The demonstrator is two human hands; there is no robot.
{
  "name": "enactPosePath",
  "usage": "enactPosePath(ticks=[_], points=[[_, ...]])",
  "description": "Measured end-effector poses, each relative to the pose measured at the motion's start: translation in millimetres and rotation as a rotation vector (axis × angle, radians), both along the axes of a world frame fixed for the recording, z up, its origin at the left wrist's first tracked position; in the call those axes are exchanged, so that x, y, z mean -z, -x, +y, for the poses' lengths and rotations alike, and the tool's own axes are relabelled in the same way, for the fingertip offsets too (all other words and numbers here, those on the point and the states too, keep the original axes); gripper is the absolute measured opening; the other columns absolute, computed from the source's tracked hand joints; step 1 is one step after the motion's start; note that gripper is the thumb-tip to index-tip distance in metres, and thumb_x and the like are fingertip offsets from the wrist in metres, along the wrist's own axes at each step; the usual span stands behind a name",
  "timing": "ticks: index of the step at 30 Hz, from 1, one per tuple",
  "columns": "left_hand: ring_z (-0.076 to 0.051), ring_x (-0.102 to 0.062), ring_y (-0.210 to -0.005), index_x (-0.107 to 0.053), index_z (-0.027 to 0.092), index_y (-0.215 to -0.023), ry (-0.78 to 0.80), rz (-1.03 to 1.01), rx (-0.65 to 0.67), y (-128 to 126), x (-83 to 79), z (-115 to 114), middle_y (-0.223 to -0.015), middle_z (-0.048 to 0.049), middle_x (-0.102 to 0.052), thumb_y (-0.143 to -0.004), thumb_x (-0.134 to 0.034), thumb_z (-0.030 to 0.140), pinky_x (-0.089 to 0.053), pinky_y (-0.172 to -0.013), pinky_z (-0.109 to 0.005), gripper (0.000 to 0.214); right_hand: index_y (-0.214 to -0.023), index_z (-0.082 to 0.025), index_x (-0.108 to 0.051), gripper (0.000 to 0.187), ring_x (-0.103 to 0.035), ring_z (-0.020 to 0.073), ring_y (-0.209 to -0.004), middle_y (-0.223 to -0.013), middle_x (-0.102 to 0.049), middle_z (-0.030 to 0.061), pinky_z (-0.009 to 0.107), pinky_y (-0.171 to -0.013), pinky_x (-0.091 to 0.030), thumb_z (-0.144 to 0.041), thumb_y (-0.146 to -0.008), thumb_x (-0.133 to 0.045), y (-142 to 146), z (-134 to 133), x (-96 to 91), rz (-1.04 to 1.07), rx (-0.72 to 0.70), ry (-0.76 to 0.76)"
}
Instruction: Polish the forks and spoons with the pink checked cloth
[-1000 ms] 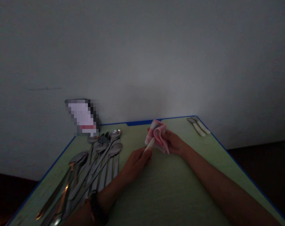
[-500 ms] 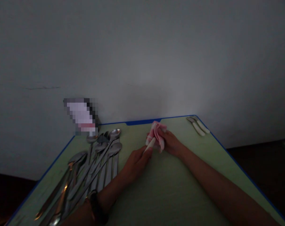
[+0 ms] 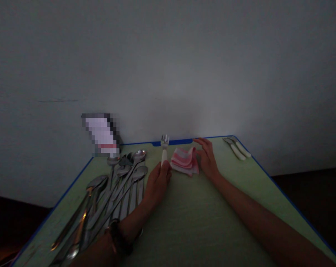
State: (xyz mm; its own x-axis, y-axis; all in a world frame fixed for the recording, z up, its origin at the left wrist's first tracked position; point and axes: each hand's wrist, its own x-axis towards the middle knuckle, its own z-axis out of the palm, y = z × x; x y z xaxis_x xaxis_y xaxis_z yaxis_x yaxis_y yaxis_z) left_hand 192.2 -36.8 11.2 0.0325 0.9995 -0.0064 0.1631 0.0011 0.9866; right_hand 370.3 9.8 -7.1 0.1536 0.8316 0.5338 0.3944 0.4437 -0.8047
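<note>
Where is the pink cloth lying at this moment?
In the head view, the pink cloth lies on the green table near its far edge, between the left hand, which holds a white-handled fork upright, and the open right hand.

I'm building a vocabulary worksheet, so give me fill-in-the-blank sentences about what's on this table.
The left hand holds the fork with its tines pointing ____.
The right hand rests open beside a folded ____ cloth.
The long spoons lie piled on the ____ table.
Missing words: up, pink, green.
</note>
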Motion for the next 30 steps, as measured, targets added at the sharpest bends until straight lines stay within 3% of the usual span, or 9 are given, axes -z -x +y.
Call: enactPosePath(ticks=[5, 9, 14, 19, 24, 27, 30], points=[[-0.014, -0.047, -0.056, -0.050, 0.019, -0.068, -0.133, 0.261, -0.065, 3.9, 1.3, -1.1, -0.061, 0.0025, -0.050, -0.088, -0.033, 0.050, -0.036, -0.053, -0.024, 0.040, -0.104, -0.025, -0.062, 0.034, -0.042, 0.0243, -0.115, -0.116, -0.054, 0.0068, 0.044, -0.103, -0.021, -0.021, -0.072, -0.053, 4.3, -12.4, -1.5, -0.562, -0.069, -0.050], [-0.020, -0.057, -0.073, -0.059, 0.018, -0.079, -0.137, 0.315, 0.013, 4.7, -0.4, -1.0, -0.078, -0.0028, -0.063, -0.090, -0.032, 0.047, -0.042, -0.064, -0.028, 0.041, -0.105, -0.022, -0.061, 0.036, -0.045, 0.0262, -0.110, -0.112, -0.058, 0.0092, 0.047, -0.101, -0.018, -0.029, -0.071, -0.058, 12.4, -19.7, 0.8, -0.749, 0.001, 0.028], [-0.023, -0.059, -0.086, -0.060, 0.018, -0.085, -0.161, 0.296, 0.044, 4.0, -1.9, -0.8, -0.090, -0.0061, -0.066, -0.091, -0.031, 0.046, -0.042, -0.077, -0.032, 0.041, -0.106, -0.020, -0.061, 0.034, -0.050, 0.0234, -0.104, -0.109, -0.062, 0.0091, 0.042, -0.099, -0.023, -0.027, -0.073, -0.058, 11.1, -16.3, 2.8, -0.769, -0.015, 0.034], [-0.017, -0.057, -0.062, -0.060, 0.016, -0.094, -0.092, 0.328, 0.016, 3.6, -1.5, -3.2, -0.080, -0.0041, -0.063, -0.090, -0.032, 0.047, -0.043, -0.059, -0.027, 0.042, -0.102, -0.022, -0.064, 0.025, -0.054, 0.0225, -0.098, -0.102, -0.067, 0.0068, 0.040, -0.092, -0.029, -0.021, -0.079, -0.053, 6.6, -10.0, 2.8, -0.683, -0.032, 0.070], [-0.011, -0.054, -0.050, -0.053, 0.018, -0.112, -0.057, 0.195, -0.004, 5.1, 3.6, -1.7, -0.094, -0.0032, -0.060, -0.090, -0.030, 0.049, -0.044, -0.055, -0.026, 0.044, -0.106, -0.020, -0.062, 0.026, -0.055, 0.0215, -0.096, -0.105, -0.066, 0.0077, 0.039, -0.092, -0.033, -0.022, -0.083, -0.049, 6.5, -9.2, 1.7, -0.558, -0.022, -0.092], [-0.012, -0.058, -0.052, -0.054, 0.018, -0.105, -0.028, 0.159, -0.003, 6.1, 7.8, 0.8, -0.097, -0.0043, -0.060, -0.089, -0.030, 0.051, -0.047, -0.062, -0.029, 0.044, -0.104, -0.019, -0.062, 0.024, -0.057, 0.0193, -0.093, -0.102, -0.067, 0.0074, 0.036, -0.088, -0.038, -0.023, -0.083, -0.051, 8.7, -10.8, 1.6, -0.547, -0.108, -0.154], [-0.015, -0.059, -0.061, -0.053, 0.017, -0.097, -0.105, 0.192, -0.052, 5.8, 10.5, 2.6, -0.095, -0.0053, -0.059, -0.090, -0.029, 0.049, -0.048, -0.065, -0.031, 0.040, -0.094, -0.021, -0.065, 0.018, -0.058, 0.0182, -0.091, -0.094, -0.069, 0.0056, 0.035, -0.087, -0.038, -0.025, -0.081, -0.054, 10.8, -13.5, -0.2, -0.594, -0.196, -0.139]])
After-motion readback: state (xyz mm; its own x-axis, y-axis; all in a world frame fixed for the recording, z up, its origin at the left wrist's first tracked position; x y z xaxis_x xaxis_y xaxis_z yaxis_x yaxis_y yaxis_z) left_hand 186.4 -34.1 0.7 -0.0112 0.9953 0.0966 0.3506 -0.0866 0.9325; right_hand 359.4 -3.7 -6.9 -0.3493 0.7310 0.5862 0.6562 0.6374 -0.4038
